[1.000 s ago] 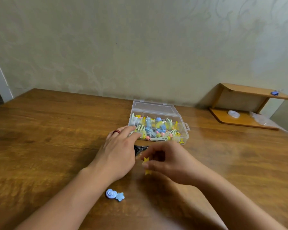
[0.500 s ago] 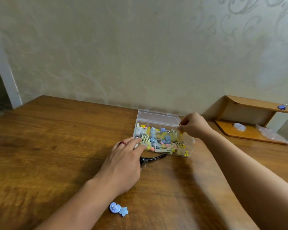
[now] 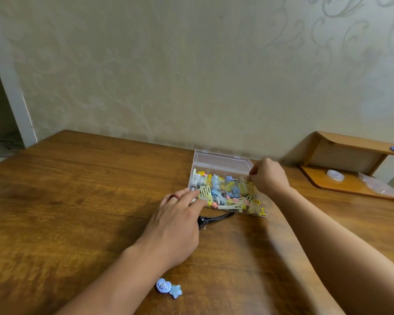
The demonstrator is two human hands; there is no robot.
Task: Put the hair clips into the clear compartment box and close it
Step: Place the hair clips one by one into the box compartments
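- Blue heart-and-star hair clip [image 3: 168, 288] lies on the brown wooden table [image 3: 77, 201], lower centre.
- Left hand [image 3: 178, 221], fingers straight and together, touches the clear plastic compartment box [image 3: 223, 189] mid-frame, covering a black clip [image 3: 214, 218].
- Right hand [image 3: 268, 176], fingers curled, pinches at the box's right side; what it pinches, I cannot tell.

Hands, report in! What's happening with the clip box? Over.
Left hand steadying box. Right hand over far corner. Lid open. Black clip, blue clips still out.

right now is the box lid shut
No, the lid stands open behind the box, clips showing inside.
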